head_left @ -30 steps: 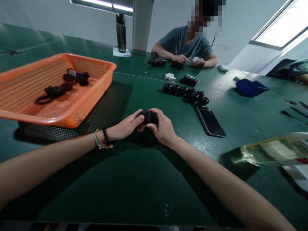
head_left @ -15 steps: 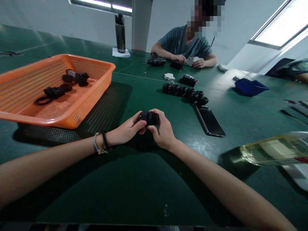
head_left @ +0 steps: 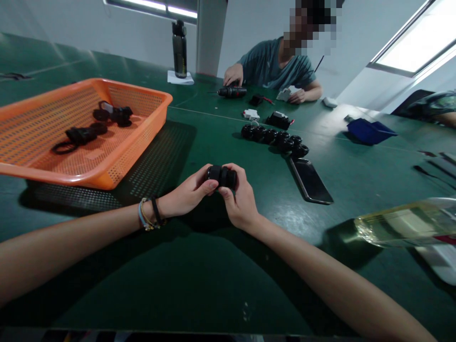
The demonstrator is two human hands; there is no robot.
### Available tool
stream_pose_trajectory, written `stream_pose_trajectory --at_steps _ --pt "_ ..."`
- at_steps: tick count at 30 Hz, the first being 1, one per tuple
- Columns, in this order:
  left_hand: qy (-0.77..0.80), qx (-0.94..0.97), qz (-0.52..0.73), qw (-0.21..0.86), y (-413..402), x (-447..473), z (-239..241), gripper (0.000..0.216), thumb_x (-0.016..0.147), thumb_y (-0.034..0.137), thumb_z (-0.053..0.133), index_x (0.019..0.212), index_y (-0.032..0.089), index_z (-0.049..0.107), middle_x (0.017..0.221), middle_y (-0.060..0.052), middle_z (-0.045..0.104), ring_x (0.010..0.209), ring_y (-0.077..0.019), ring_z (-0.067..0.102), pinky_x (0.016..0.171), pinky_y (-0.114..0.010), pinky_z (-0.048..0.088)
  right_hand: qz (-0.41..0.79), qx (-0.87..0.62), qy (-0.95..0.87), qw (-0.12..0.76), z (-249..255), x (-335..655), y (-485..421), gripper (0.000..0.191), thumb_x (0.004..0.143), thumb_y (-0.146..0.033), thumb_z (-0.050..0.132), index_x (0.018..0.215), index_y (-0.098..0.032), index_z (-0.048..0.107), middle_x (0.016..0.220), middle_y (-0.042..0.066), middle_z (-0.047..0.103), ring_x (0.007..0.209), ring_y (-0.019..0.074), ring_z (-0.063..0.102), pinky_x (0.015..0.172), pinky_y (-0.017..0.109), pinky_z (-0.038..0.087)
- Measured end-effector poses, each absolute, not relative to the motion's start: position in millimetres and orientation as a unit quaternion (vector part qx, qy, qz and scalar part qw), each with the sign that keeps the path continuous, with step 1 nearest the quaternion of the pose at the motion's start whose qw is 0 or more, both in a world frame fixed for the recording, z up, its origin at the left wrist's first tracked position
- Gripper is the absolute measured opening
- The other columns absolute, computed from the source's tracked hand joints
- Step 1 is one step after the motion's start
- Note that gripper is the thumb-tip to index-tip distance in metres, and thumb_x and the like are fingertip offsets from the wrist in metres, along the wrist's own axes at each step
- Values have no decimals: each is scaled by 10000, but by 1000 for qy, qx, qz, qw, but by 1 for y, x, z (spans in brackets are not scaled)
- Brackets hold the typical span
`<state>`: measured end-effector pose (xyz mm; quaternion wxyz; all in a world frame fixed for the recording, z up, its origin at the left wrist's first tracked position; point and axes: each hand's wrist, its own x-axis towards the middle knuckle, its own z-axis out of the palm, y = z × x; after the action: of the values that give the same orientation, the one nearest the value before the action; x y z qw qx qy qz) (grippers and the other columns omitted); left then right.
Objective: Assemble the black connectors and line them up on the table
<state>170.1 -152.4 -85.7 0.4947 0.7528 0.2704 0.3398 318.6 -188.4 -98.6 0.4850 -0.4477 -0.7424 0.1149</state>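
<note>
Both my hands meet over the green table (head_left: 199,280) around a small black cylindrical part (head_left: 221,176). My left hand (head_left: 185,192), with bracelets at the wrist, pinches its left end with thumb and fingers. My right hand (head_left: 240,199) wraps its right end, fingers curled over the top. Beyond them a row of several similar black parts (head_left: 274,137) lies on the table, and a dark phone (head_left: 309,180) rests flat just right of my hands.
An orange mesh basket (head_left: 117,156) with black parts (head_left: 85,134) stands at the left. Across the table a person in a teal shirt (head_left: 276,66) reaches to a black power tool (head_left: 231,91). A dark bottle (head_left: 179,47), a blue tray (head_left: 370,129) and a clear bottle of yellowish liquid (head_left: 402,228) also sit around.
My hands have stayed in place, turning the black part slightly. The person opposite has lifted one hand from the small pieces over to the power tool.
</note>
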Motion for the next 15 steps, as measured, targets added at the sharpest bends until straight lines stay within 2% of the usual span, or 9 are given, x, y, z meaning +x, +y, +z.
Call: stream_pose_trajectory --at_steps 4,9,11,15 --pt "287 723 319 542 -146 172 -91 467 778 643 368 748 178 396 600 43 405 542 -96 392 535 -241 358 98 -450 -765 451 -100 327 -176 419 836 -556 343 1050 -203 419 955 92 575 847 206 570 728 374 487" --pt "244 667 272 649 -142 172 -94 519 746 688 362 838 177 376 583 31 481 499 -108 469 523 -260 404 70 -410 -804 424 -104 338 -163 494 799 -624 350 1042 -203 437 957 99 585 859 217 573 739 383 490" --pt "237 667 264 655 -144 171 -93 525 744 686 371 872 177 366 596 25 497 516 -112 482 538 -265 413 62 -392 -812 427 -105 339 -162 490 800 -623 349 1039 -205 438 951 97 585 857 214 574 746 385 489" --pt "256 702 292 597 -150 171 -91 473 772 650 374 845 183 360 587 51 416 515 -88 400 507 -233 355 60 -386 -807 442 -105 336 -166 447 816 -589 353 1048 -213 420 952 92 577 861 215 568 756 402 484"
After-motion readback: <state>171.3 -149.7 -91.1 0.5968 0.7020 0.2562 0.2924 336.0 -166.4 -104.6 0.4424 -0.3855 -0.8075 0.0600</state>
